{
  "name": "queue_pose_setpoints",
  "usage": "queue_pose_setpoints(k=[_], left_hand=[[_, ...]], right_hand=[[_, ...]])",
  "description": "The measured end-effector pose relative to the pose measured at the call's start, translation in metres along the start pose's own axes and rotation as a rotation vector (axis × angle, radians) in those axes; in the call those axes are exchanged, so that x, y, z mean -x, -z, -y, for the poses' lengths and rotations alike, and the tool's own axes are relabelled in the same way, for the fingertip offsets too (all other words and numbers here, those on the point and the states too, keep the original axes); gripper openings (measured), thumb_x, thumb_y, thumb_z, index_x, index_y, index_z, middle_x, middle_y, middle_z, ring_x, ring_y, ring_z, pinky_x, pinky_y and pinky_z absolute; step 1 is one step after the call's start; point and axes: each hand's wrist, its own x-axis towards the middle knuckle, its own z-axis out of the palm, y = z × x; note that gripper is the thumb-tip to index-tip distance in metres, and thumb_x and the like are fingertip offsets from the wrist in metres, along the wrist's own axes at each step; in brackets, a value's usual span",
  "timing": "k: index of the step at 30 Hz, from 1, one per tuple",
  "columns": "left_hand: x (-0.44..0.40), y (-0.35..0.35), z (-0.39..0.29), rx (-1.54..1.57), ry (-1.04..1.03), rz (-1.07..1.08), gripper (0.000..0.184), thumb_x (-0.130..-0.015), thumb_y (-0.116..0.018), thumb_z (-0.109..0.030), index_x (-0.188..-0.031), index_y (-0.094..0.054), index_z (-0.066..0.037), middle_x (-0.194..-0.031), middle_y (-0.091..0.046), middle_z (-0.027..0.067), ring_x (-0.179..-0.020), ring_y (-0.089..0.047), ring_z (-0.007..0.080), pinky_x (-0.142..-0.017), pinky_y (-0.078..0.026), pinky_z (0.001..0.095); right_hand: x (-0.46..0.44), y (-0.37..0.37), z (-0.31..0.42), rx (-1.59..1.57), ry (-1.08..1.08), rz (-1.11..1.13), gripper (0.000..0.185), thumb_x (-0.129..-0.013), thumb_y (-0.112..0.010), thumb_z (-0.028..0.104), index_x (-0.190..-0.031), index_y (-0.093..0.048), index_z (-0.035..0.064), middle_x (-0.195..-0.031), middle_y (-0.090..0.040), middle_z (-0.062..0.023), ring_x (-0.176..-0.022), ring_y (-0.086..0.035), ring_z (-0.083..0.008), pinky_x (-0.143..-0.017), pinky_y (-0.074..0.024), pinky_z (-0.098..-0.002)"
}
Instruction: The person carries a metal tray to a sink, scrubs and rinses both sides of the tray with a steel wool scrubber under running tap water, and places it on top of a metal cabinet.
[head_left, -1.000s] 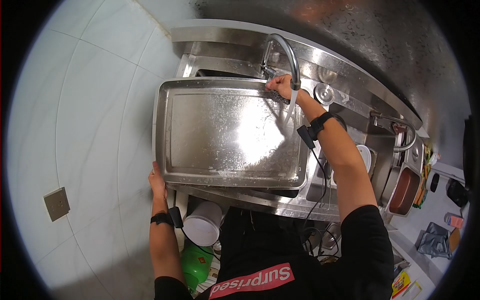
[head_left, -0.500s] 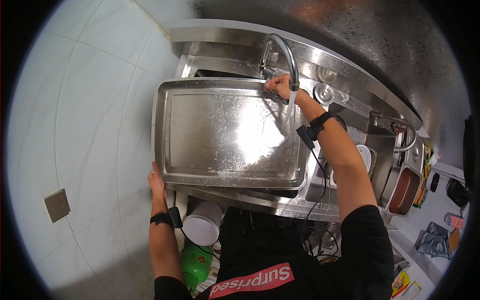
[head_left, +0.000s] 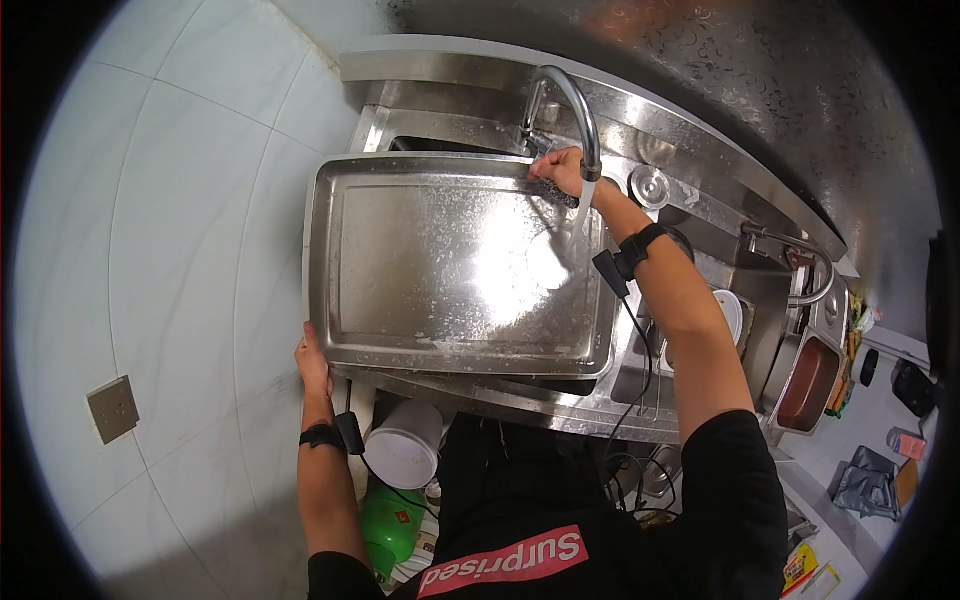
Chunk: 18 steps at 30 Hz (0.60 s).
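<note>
One long steel sink counter is covered at its left end by a wide, shallow metal tray, laid across the basin. The tray's silvery surface is wet, speckled with droplets and dull patches, with bright glare right of centre. Onto its right side, water is poured from a curved faucet. The near left corner is gripped by the left hand, its fingers partly hidden. Under the curled right hand, a dark mesh scrubber is held near the far rim.
</note>
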Motion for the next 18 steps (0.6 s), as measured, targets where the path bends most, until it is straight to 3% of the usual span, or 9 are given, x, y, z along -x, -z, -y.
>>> queue_pose_setpoints(k=[5, 8, 11, 17, 18], left_hand=[[-0.003, 0.002, 0.004, -0.014, -0.007, -0.007, 0.050, -0.098, -0.059, -0.051, -0.084, -0.061, -0.003, -0.077, -0.058, 0.0000, -0.067, -0.049, 0.0086, -0.062, -0.043, 0.0264], [-0.001, 0.002, 0.000, -0.023, 0.017, -0.012, 0.051, -0.098, -0.058, -0.051, -0.083, -0.061, -0.002, -0.075, -0.057, -0.0004, -0.065, -0.048, 0.0089, -0.060, -0.042, 0.0262], [0.002, 0.000, -0.003, -0.042, 0.032, -0.016, 0.051, -0.098, -0.058, -0.051, -0.082, -0.060, -0.003, -0.074, -0.056, -0.0004, -0.064, -0.048, 0.0091, -0.058, -0.042, 0.0264], [0.000, 0.002, 0.000, -0.055, 0.028, -0.034, 0.050, -0.098, -0.058, -0.051, -0.077, -0.058, -0.006, -0.072, -0.054, -0.0010, -0.062, -0.046, 0.0079, -0.054, -0.039, 0.0275], [0.001, 0.000, -0.001, -0.051, 0.029, -0.039, 0.050, -0.098, -0.058, -0.051, -0.077, -0.058, -0.006, -0.072, -0.054, -0.0010, -0.062, -0.046, 0.0080, -0.054, -0.039, 0.0274]], right_hand=[[-0.002, 0.002, -0.004, -0.012, 0.009, 0.020, 0.018, -0.091, -0.065, 0.012, -0.095, -0.074, -0.0039, -0.094, -0.075, -0.0115, -0.091, -0.070, -0.0178, -0.088, -0.0530, -0.0298], [0.000, 0.000, 0.002, -0.100, -0.011, 0.009, 0.013, -0.090, -0.061, 0.005, -0.084, -0.065, -0.0058, -0.092, -0.071, -0.0152, -0.089, -0.069, -0.0218, -0.086, -0.0542, -0.0332], [-0.002, 0.002, 0.000, -0.098, 0.033, 0.028, 0.012, -0.089, -0.061, 0.005, -0.082, -0.065, -0.0050, -0.092, -0.071, -0.0155, -0.088, -0.069, -0.0218, -0.086, -0.0543, -0.0335], [-0.016, -0.004, -0.021, -0.135, -0.034, -0.054, 0.014, -0.092, -0.057, 0.007, -0.090, -0.063, -0.0049, -0.091, -0.071, -0.0163, -0.084, -0.069, -0.0242, -0.079, -0.0570, -0.0353], [-0.015, -0.003, -0.018, -0.284, -0.122, -0.035, 0.014, -0.093, -0.055, 0.007, -0.092, -0.063, -0.0045, -0.091, -0.071, -0.0167, -0.083, -0.070, -0.0250, -0.076, -0.0575, -0.0358]])
